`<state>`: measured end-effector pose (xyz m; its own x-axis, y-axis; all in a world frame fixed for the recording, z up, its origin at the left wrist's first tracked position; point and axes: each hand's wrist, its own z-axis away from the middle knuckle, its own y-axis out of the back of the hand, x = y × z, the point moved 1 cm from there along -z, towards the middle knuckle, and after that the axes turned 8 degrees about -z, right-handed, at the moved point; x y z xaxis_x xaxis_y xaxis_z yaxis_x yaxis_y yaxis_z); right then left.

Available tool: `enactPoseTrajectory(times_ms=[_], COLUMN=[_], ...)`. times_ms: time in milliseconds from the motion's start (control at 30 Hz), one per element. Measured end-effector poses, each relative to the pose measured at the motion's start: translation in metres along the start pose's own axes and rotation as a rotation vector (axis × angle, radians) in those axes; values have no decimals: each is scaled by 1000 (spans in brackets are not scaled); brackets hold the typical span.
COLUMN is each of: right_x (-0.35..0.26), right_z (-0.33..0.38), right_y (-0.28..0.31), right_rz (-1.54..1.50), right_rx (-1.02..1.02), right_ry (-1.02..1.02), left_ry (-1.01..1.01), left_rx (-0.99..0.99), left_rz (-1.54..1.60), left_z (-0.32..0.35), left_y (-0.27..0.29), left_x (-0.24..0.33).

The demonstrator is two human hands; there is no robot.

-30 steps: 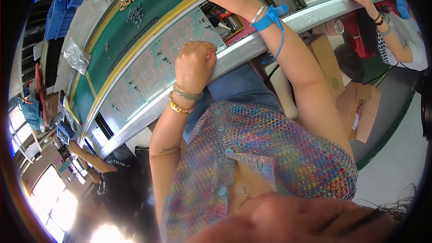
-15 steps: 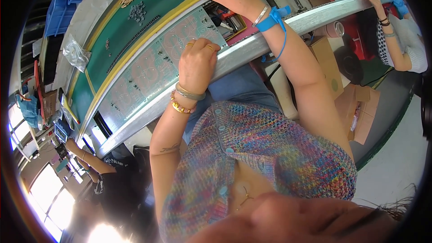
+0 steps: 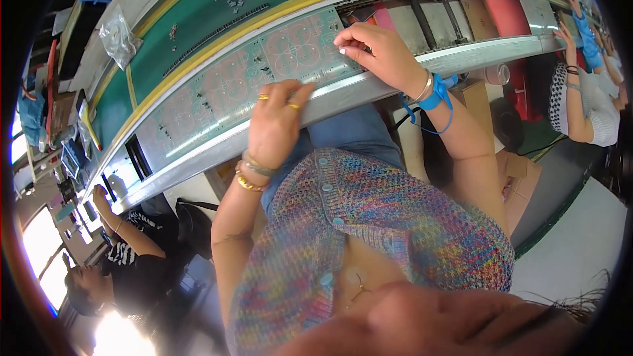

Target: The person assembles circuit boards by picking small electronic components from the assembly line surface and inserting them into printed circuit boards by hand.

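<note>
Head cam: the row of printed circuit boards sits behind a metal rail, in front of the person. Their left hand is loosely spread, fingers bent at the rail; can't tell if they're touching it. The right hand is half curled over the boards' right end, thumb close to fingertips, but no clue whether it's pinching anything.

Honestly, what'd worry me: small dark components stand on the boards, so a careless swipe could tip some. Also, that blue wrist strap has a loose loop which might snag on the rail if the arm reaches across.
</note>
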<state>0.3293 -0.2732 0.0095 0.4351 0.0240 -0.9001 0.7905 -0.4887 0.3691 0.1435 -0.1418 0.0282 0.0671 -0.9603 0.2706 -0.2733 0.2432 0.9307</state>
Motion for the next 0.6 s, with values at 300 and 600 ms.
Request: enactPoseTrajectory(times_ms=[300,600], right_x=[9,-3], right_z=[-1,5], right_y=[-7,-5], right_rz=[-53,12], right_rx=[-39,-57], right_ry=[-68,-44], left_ry=[-22,-13], left_rx=[-23,49], left_rz=[-124,48], left_z=[-23,-14], left_y=[-33,-9], left_x=[31,16])
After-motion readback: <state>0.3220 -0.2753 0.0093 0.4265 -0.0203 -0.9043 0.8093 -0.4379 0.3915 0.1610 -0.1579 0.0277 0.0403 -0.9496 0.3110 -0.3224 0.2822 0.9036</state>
